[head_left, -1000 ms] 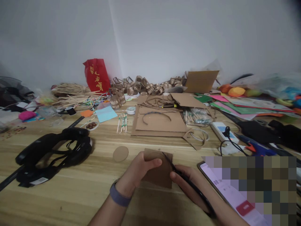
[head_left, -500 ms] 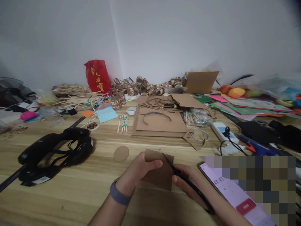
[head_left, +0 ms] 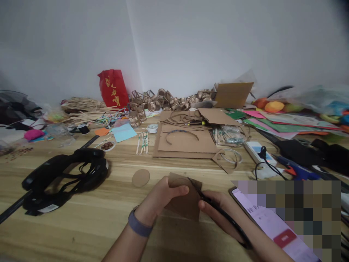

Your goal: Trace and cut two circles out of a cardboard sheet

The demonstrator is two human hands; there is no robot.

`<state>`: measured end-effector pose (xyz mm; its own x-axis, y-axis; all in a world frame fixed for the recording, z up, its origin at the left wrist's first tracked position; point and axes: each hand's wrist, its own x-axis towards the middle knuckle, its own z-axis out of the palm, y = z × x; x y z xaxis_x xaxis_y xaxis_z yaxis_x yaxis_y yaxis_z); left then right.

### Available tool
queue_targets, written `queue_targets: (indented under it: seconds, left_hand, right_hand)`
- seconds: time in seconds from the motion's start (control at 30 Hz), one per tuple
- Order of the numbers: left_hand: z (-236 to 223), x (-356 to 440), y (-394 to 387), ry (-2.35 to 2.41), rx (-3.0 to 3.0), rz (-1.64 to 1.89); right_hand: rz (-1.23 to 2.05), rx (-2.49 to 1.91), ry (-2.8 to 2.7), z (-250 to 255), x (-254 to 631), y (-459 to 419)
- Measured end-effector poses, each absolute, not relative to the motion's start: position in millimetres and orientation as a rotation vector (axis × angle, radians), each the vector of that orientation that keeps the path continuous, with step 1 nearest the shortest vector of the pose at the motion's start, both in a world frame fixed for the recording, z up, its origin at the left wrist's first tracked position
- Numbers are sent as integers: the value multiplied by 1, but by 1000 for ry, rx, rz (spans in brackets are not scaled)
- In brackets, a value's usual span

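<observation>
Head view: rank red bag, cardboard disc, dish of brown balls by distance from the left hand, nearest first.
From the left hand:
1. Cardboard disc: just to its left.
2. Dish of brown balls: farther left and forward.
3. Red bag: at the back, by the wall.

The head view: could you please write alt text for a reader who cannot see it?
The left hand holds a cardboard piece while the right hand holds black scissors against it, over a wooden table. A cardboard disc lies nearby; craft materials crowd behind.

Left hand (head_left: 168, 194): fingers mostly hidden behind cardboard piece (head_left: 188, 205). Phone (head_left: 268, 222) partly under mosaic (head_left: 308, 207), cut by bottom edge.
</observation>
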<state>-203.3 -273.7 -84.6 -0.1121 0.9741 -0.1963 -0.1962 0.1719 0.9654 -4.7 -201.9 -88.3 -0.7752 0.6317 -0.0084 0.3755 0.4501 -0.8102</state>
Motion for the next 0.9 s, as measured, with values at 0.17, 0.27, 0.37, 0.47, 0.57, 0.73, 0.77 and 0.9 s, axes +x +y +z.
queue_targets:
  seconds: [0.17, 0.27, 0.37, 0.47, 0.57, 0.73, 0.77, 0.9]
  left_hand:
    - [-84, -204, -274, 1278, 900, 1250]
    - [-83, -205, -275, 1254, 922, 1256]
    - [-83, -204, -275, 1232, 928, 1264]
    - [-83, -204, -275, 1258, 913, 1276]
    - [-83, -203, -275, 1247, 891, 1268]
    - [-82, -203, -276, 1186, 868, 1274]
    - [-82, -204, -276, 1176, 871, 1276]
    - [-82, -204, -276, 1197, 917, 1258]
  right_hand:
    - [1243, -875, -2419, -83, -7, -205]
    - [1237, -876, -2387, -84, -8, -205]
    - [1199, -856, -2379, -84, -8, -206]
    - [1196, -834, -2390, -83, -7, -206]
    - [1207, -845, -2391, -83, -7, -206]
    - [1237, -832, -2410, -81, -8, -204]
    - [1242, -835, -2418, -81, -8, -204]
    - [1282, -834, -2408, -81, -6, -204]
